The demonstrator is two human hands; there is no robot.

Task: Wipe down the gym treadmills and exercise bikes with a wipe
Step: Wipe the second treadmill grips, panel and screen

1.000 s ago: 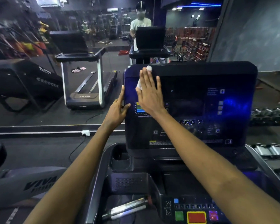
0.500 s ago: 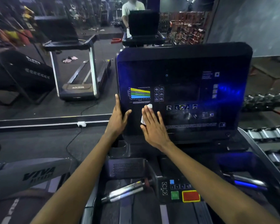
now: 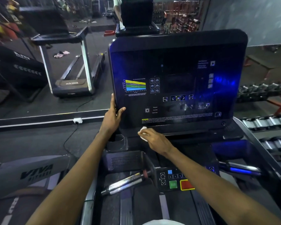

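The treadmill console point(image 3: 177, 70) stands in front of me, a dark glossy screen with a coloured chart and lit icons. My left hand point(image 3: 111, 117) grips its lower left edge, thumb on the front and fingers behind. My right hand point(image 3: 157, 140) holds a small white wipe point(image 3: 143, 133) against the console's bottom edge, left of centre, with the fingers curled over it. Most of the wipe is hidden under the fingers.
Below the console lie a cup holder point(image 3: 116, 140), a chrome handlebar point(image 3: 125, 182) and a keypad with green and red buttons point(image 3: 177, 181). A wall mirror point(image 3: 71, 62) reflects another treadmill. Dumbbell racks point(image 3: 269, 127) stand on the right and a grey VIVA machine point(image 3: 31, 174) on the left.
My right hand slid the wipe down the screen from the top left corner to the bottom edge. My left hand shifted slightly lower along the left edge.
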